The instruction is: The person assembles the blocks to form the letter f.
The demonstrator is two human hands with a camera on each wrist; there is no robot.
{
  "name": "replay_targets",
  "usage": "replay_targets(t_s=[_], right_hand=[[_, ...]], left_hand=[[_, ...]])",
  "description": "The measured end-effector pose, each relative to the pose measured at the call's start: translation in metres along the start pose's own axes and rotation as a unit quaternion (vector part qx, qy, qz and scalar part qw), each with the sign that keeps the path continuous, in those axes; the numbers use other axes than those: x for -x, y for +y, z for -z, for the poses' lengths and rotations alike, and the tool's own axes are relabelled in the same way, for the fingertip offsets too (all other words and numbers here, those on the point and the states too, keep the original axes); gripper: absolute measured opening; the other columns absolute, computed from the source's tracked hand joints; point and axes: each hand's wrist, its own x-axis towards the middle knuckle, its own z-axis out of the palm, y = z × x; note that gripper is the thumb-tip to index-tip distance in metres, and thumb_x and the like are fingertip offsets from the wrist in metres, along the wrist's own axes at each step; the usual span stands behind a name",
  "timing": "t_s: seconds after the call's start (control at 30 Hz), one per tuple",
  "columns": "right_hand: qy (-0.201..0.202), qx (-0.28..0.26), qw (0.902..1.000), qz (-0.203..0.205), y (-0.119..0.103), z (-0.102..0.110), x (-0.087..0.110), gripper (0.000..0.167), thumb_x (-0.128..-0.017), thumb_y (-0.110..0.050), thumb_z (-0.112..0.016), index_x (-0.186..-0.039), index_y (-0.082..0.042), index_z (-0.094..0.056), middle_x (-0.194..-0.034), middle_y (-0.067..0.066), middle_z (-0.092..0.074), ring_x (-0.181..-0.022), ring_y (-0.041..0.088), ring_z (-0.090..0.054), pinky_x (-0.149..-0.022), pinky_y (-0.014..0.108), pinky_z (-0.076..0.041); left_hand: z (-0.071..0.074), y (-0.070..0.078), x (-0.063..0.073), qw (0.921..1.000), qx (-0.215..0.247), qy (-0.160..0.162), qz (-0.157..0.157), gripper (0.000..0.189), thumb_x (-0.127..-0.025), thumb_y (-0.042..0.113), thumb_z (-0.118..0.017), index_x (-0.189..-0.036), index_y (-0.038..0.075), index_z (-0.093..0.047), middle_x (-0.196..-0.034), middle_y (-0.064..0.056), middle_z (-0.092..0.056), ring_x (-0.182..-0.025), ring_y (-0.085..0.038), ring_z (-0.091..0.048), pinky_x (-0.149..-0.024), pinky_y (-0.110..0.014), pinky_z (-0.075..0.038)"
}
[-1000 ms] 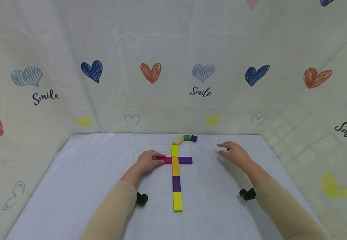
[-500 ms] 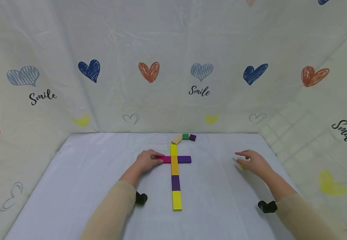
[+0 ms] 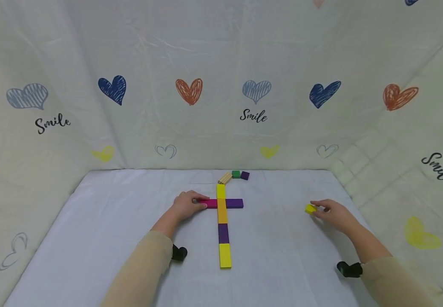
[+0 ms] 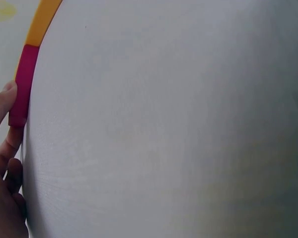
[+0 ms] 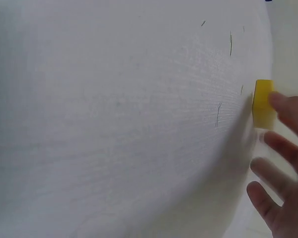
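In the head view my left hand (image 3: 185,205) pinches the outer end of a pink block (image 3: 211,204) between thumb and finger. That block meets an orange block (image 3: 222,211) in a cross of flat blocks. A purple block (image 3: 234,204) forms the other arm. A yellow block (image 3: 220,191) tops the upright; a purple block (image 3: 223,233) and a longer yellow block (image 3: 225,256) continue it towards me. My right hand (image 3: 336,216) has thumb and index finger at opposite sides of a small yellow block (image 5: 261,99) on the cloth; the other fingers are spread.
Beyond the cross lie a pale wooden piece (image 3: 225,178), a green block (image 3: 236,174) and a small dark purple block (image 3: 245,175). The white cloth (image 3: 137,192) covers the table, with a heart-printed sheet (image 3: 214,51) hanging behind it.
My right hand has moved right and towards me, down to the small yellow block, with thumb and index finger now around it. My left hand keeps its hold on the pink block.
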Motion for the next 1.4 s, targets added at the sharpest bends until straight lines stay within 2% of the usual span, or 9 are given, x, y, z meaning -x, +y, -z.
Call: replay_targets(t_s=[0.37, 0.77, 0.93, 1.4], right_hand=[[-0.008, 0.001, 0.9999, -0.009, 0.002, -0.001, -0.002, 0.050, -0.092, -0.026, -0.070, -0.136, -0.004, -0.059, -0.113, 0.018, -0.062, -0.089, 0.027, -0.052, -0.066, 0.033, -0.043], [0.002, 0.022, 0.9998, -0.003, -0.005, -0.006, -0.010, 0.050, -0.093, -0.032, -0.069, -0.136, -0.008, -0.060, -0.117, 0.018, -0.062, -0.088, 0.026, -0.051, -0.063, 0.032, -0.042], [0.008, 0.019, 0.9998, 0.002, -0.017, -0.010, -0.023, 0.050, -0.094, -0.034, -0.068, -0.137, -0.011, -0.060, -0.124, 0.018, -0.061, -0.091, 0.026, -0.051, -0.064, 0.032, -0.042], [0.013, 0.005, 0.9998, -0.014, -0.063, -0.022, -0.057, 0.047, -0.095, -0.033, -0.068, -0.137, -0.015, -0.061, -0.124, 0.014, -0.062, -0.094, 0.027, -0.052, -0.070, 0.034, -0.044]], left_hand=[[-0.001, -0.002, -0.003, 1.0000, 0.006, -0.005, -0.003, 0.031, -0.090, 0.042, -0.072, -0.121, 0.040, -0.071, -0.128, -0.001, -0.060, -0.120, -0.028, -0.045, -0.100, -0.052, -0.041], [-0.003, -0.006, -0.003, 0.9999, 0.012, -0.005, -0.001, 0.030, -0.090, 0.042, -0.072, -0.120, 0.040, -0.071, -0.127, -0.001, -0.060, -0.119, -0.028, -0.045, -0.099, -0.051, -0.041], [-0.003, -0.007, -0.004, 1.0000, 0.007, 0.001, 0.000, 0.030, -0.089, 0.042, -0.072, -0.120, 0.041, -0.071, -0.127, 0.000, -0.060, -0.119, -0.028, -0.044, -0.100, -0.051, -0.041], [-0.001, -0.002, -0.001, 0.9999, 0.011, 0.002, 0.001, 0.030, -0.090, 0.041, -0.072, -0.120, 0.040, -0.071, -0.128, 0.000, -0.060, -0.120, -0.027, -0.044, -0.101, -0.051, -0.041]])
